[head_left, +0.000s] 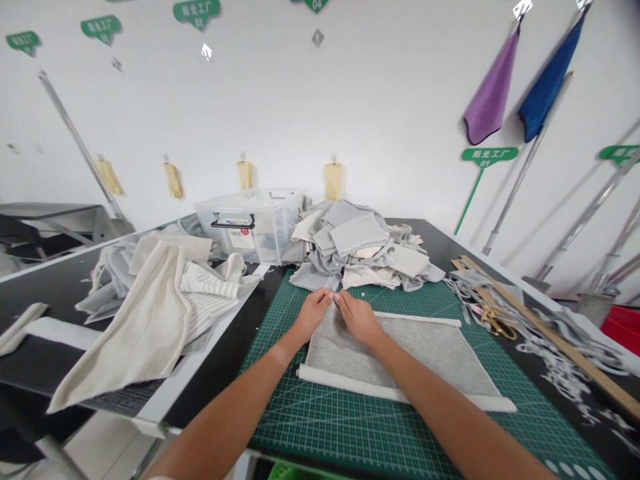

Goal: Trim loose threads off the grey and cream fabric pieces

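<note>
A grey piece of fabric (pixel 430 357) with pale rolled edges along its near and far sides lies on the green cutting mat (pixel 320 420). My left hand (pixel 314 312) and my right hand (pixel 357 317) meet at its far left corner. Both hands are closed, fingertips pinching the fabric's edge close together. The exact bit between the fingertips is mostly hidden. Just beyond my hands rises a pile of grey and cream fabric pieces (pixel 360 237).
Cream and striped cloth (pixel 145 327) drapes over the left table beside a clear plastic box (pixel 240 230). Gold-handled scissors (pixel 497 325), fabric scraps (pixel 555 373) and a long wooden ruler (pixel 550 327) lie along the right side.
</note>
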A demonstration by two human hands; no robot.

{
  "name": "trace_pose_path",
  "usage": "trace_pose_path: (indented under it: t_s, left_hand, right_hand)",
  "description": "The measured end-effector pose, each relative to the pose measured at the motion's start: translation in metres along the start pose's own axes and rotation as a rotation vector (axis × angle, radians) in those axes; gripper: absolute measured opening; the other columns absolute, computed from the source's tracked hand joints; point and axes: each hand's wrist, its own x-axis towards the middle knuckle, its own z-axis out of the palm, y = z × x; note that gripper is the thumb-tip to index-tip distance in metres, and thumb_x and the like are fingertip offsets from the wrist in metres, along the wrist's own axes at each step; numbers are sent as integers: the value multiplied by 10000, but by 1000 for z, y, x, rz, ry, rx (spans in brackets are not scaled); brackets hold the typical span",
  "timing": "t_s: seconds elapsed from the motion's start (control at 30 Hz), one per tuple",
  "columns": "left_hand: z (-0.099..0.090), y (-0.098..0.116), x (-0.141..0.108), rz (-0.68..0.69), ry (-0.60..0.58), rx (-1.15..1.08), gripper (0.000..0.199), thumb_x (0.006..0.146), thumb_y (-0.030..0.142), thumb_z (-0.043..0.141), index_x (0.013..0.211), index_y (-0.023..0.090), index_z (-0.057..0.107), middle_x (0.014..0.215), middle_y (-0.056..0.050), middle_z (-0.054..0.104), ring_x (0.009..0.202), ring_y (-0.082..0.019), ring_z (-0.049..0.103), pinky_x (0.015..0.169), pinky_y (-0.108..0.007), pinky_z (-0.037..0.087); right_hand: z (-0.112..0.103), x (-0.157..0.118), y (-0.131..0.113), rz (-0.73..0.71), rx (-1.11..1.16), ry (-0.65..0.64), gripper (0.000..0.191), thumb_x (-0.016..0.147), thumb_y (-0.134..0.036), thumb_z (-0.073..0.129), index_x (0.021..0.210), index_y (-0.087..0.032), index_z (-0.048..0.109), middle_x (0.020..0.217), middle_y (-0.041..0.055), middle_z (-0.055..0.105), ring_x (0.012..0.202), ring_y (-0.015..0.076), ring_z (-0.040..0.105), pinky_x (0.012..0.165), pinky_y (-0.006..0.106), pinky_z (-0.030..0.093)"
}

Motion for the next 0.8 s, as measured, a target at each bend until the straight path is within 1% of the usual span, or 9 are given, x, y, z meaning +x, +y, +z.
trace_pose_path:
  t_s: [0.17, 0.33, 0.47, 0.6, 0.7, 0.8]
  left_hand:
    - [1, -3, 3, -18, 22, -5, 269, 903, 402, 520, 782, 171, 588, 775, -5, 597, 772, -159, 522, 735, -247, 410]
    - [0, -7, 3, 8, 31, -13, 239, 919, 360, 512, 803, 168, 594, 791, -7, 603, 786, -160, 536, 742, -250, 420]
    - [-1, -4, 1, -5, 32, -12, 240, 922, 357, 515, 802, 165, 597, 786, -4, 593, 783, -155, 529, 737, -245, 416]
    - [-1, 2, -1, -9, 25, -29, 272, 928, 396, 515, 810, 167, 600, 792, -5, 597, 783, -157, 525, 738, -247, 420]
    - [-1, 5, 0, -1, 23, -32, 272, 927, 399, 515, 808, 169, 600, 798, -8, 606, 790, -160, 529, 750, -248, 425]
    - [-1, 4, 2, -8, 28, -44, 256, 929, 379, 509, 849, 163, 622, 836, -20, 628, 821, -166, 553, 767, -250, 436]
  right_hand:
    - [1, -1, -3, 54, -26, 1, 430, 1097, -472, 191, 1085, -206, 529, 872, 32, 703, 786, 160, 684, 639, 244, 309]
    - [2, -1, -4, 8, -32, -8, 432, 1102, -443, 169, 1098, -195, 522, 903, 47, 692, 794, 159, 684, 641, 247, 324]
    - [1, -1, -4, -8, -54, -17, 437, 1105, -420, 154, 1095, -183, 521, 880, 52, 678, 768, 157, 676, 634, 255, 332]
    - [1, -2, -4, -8, -35, 5, 436, 1107, -409, 143, 1095, -190, 520, 855, 43, 675, 762, 161, 676, 642, 258, 341]
    - [1, -2, -4, 18, -13, 20, 434, 1103, -429, 158, 1100, -195, 524, 856, 44, 679, 772, 169, 682, 646, 257, 345]
    - [2, -2, -5, 49, 9, 32, 437, 1095, -468, 184, 1108, -196, 525, 859, 52, 684, 787, 179, 687, 657, 256, 353]
